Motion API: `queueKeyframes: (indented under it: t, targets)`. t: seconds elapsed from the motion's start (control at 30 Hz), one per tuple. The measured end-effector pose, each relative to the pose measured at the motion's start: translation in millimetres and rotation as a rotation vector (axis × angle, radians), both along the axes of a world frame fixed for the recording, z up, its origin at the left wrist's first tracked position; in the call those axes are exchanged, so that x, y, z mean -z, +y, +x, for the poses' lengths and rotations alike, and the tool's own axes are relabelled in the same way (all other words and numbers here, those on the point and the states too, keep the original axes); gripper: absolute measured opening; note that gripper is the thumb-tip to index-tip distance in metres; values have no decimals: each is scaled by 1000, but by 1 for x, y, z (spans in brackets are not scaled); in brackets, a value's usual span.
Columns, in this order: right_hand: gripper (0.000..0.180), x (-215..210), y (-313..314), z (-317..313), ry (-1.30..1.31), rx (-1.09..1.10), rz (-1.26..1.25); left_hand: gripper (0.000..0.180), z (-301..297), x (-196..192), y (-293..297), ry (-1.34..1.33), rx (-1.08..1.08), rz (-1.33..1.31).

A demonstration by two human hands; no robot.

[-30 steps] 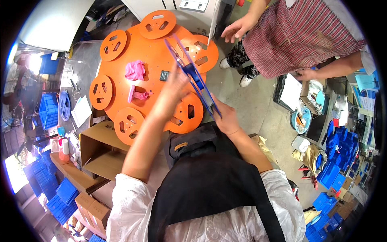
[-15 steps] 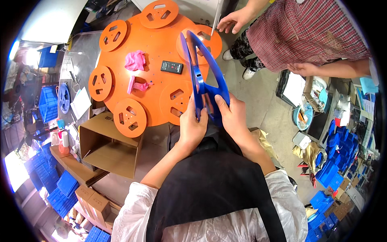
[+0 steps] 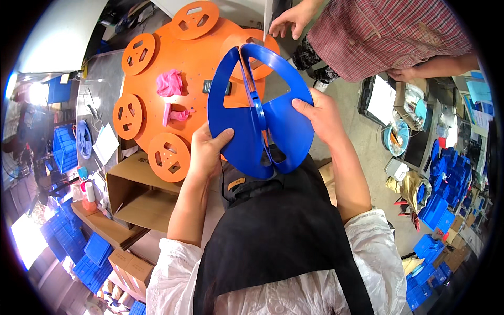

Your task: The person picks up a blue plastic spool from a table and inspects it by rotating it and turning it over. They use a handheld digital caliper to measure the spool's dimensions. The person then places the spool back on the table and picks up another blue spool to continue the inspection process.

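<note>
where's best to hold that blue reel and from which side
Probably grip the blue reel by its outer edges, left hand from the left, right hand from the right: its two sides spread outward, offering solid rim there, while large cut-outs leave less to pinch above.

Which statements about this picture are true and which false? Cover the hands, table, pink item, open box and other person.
1. The left hand and right hand both hold a blue reel. True.
2. The table is green. False: the table is orange.
3. A crumpled pink item lies on the table. True.
4. The open box is right of the held blue reel. False: the open box is to its left.
5. The other person grips the held blue reel. False: the other person does not touch it.
</note>
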State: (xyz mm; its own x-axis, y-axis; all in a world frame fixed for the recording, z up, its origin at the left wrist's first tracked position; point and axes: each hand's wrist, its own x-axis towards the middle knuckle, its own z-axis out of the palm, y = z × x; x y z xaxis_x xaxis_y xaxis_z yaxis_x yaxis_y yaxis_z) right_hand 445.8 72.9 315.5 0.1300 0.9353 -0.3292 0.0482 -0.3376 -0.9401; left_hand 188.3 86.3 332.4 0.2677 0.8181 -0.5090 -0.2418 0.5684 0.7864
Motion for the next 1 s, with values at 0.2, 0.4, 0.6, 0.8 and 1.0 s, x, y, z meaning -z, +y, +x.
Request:
queueKeyframes:
  t: [0.2,0.4,0.6,0.8,1.0]
  targets:
    - [29,4,0,3,72,-36,-18,26,-6,2,2,25,18,16]
    - [31,29,-3,-36,-216,114,204,49,36,5,-21,336,237,465]
    - [26,62,-20,-14,446,380,39,71,-17,76,-53,829,-62,408]
    - [17,71,-23,7,535,464,-23,70,-58,128,-68,535,-293,30]
    - [15,70,-35,24,569,558,-104,67,-58,150,-71,397,-336,-23]
